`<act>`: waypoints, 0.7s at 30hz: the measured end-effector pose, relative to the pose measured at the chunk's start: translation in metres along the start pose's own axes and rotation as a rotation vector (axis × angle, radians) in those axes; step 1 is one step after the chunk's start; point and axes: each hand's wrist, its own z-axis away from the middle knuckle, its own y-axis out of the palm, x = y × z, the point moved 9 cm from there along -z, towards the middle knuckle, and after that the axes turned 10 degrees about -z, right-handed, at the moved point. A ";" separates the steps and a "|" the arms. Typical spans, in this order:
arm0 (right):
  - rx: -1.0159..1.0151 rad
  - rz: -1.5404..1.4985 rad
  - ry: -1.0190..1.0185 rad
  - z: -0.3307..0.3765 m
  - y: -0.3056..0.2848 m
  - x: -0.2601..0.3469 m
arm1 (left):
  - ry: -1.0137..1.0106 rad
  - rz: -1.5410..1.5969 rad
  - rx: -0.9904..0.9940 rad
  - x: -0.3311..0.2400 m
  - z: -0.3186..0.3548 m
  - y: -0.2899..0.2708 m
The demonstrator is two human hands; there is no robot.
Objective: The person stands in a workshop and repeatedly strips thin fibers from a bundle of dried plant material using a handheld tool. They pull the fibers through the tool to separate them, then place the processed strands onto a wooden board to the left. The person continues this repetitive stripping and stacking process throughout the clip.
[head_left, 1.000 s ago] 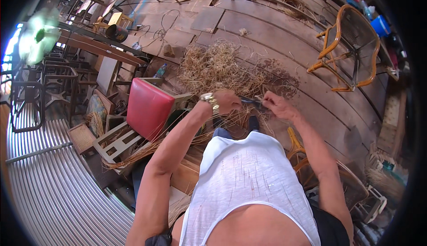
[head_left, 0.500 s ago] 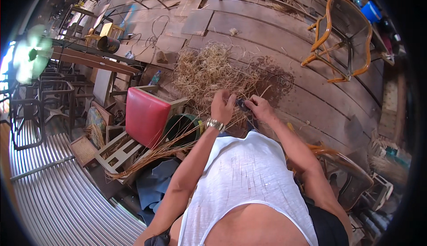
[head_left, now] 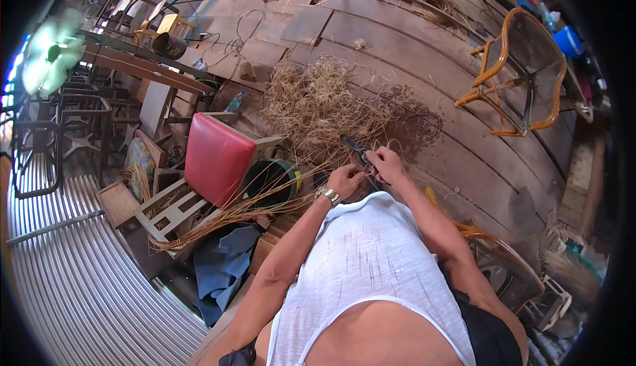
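My right hand (head_left: 387,165) grips a dark pair of pliers (head_left: 356,149) whose jaws point up and left toward a heap of loose straw-coloured cane strands (head_left: 318,101) on the plank floor. Close beside it, my left hand (head_left: 346,180), with a metal watch (head_left: 327,195) on the wrist, pinches thin cane strands (head_left: 252,210) that trail away to the left in a long bundle. Both hands work just in front of my chest, almost touching each other. What lies under the hands is hidden by my white top.
A chair with a red cushion (head_left: 215,157) lies tipped at my left, a green bucket (head_left: 271,179) beside it. A bare rattan chair frame (head_left: 523,78) stands at the right. A fan (head_left: 50,51), metal stools (head_left: 40,141) and a blue cloth (head_left: 222,270) are on the left.
My view has tilted so the floor and cane heap sit lower and closer. My hands have drawn in toward my chest, still working together on the strands with the pliers.
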 end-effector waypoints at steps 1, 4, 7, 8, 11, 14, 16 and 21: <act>-0.020 0.033 0.000 0.005 0.002 0.006 | 0.001 0.058 -0.011 0.000 0.003 0.000; -0.207 0.271 -0.218 -0.012 -0.015 -0.002 | -0.042 -0.024 -0.035 -0.008 0.014 -0.009; -0.305 0.158 -0.222 -0.021 -0.044 -0.010 | -0.013 -0.117 -0.073 -0.011 0.044 -0.030; -0.324 0.048 -0.176 -0.023 -0.060 -0.006 | 0.025 -0.131 -0.085 -0.011 0.057 -0.038; -0.465 -0.009 -0.061 -0.032 -0.158 0.011 | -0.076 -0.056 0.015 0.070 0.131 -0.068; -0.574 0.047 -0.105 -0.023 -0.246 0.036 | -0.350 -0.233 -0.058 0.150 0.237 -0.141; -0.621 0.025 -0.109 -0.014 -0.274 0.042 | -0.523 -0.306 -0.270 0.270 0.327 -0.185; -0.525 -0.005 -0.095 -0.005 -0.217 0.038 | -1.040 -0.857 0.011 0.354 0.385 -0.186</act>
